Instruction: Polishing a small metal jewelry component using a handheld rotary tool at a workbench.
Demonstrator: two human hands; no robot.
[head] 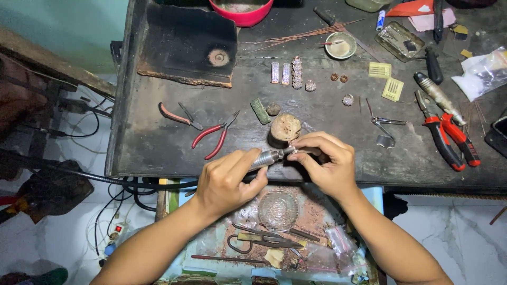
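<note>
My left hand (228,179) grips a slim silver rotary handpiece (268,157), its tip pointing right toward my other hand. My right hand (325,163) pinches a small shiny piece (294,151) at that tip; the piece is mostly hidden by my fingers. Both hands hover over the near edge of the dark workbench (158,148). A round wooden block (284,129) stands just behind the tool tip.
Red-handled pliers (215,137) lie to the left, larger red pliers (451,138) to the right. Jewelled pieces (289,74), a small bowl (340,46), a charred block (187,45) and tweezers (383,124) sit farther back. Below the bench, a tray holds a glass dish (278,209) and tools.
</note>
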